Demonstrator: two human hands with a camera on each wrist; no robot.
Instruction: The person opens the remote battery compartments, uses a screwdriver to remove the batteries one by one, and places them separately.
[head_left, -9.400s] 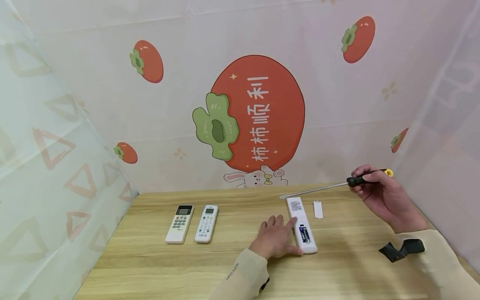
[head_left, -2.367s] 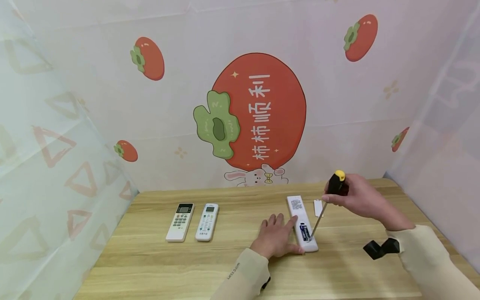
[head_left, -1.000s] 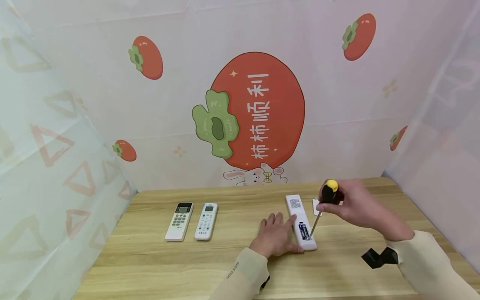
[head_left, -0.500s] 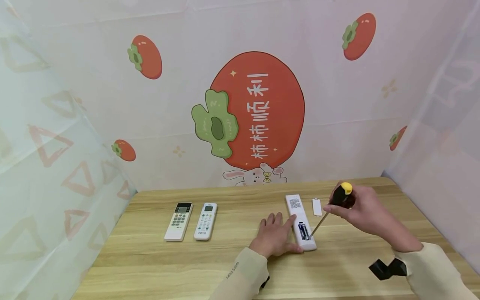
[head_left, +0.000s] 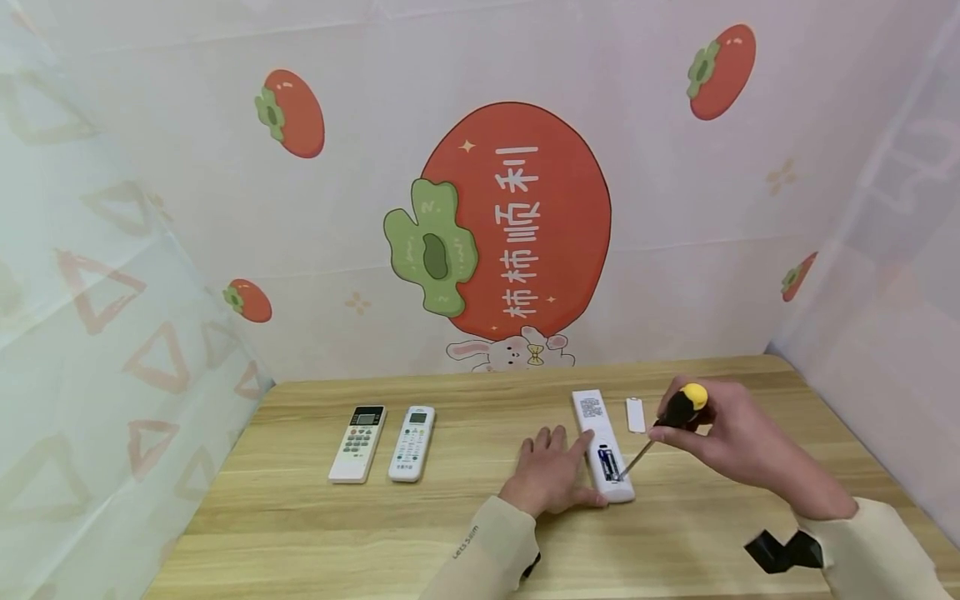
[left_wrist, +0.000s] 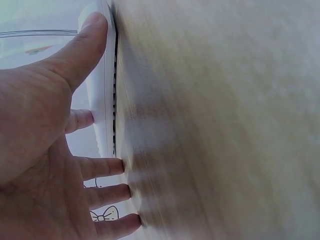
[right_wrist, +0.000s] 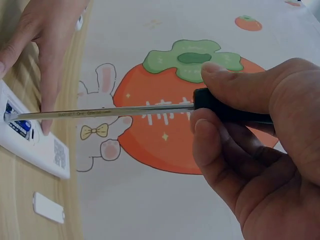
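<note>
A white remote control point(head_left: 595, 421) lies face down on the wooden table, its battery compartment uncovered and dark blue batteries point(right_wrist: 21, 125) inside. My left hand point(head_left: 549, 475) rests beside it, thumb and index finger touching its left side and lower end, other fingertips on the table. My right hand point(head_left: 738, 437) grips the black and yellow handle of a screwdriver point(head_left: 637, 457). The blade slants down to the left, its tip at the lower end of the battery compartment. To the right of the remote lies the small white battery cover point(head_left: 635, 415).
Two more remotes lie face up at the left, a cream remote point(head_left: 358, 444) and a white remote point(head_left: 412, 444). The wooden table point(head_left: 315, 542) meets a printed cloth backdrop point(head_left: 337, 208) at the back, with cloth on both sides.
Earlier the screwdriver was held up past the remote's far end; its tip then came down to the battery compartment. Lately its handle has tilted lower and rightward. The left hand stays put.
</note>
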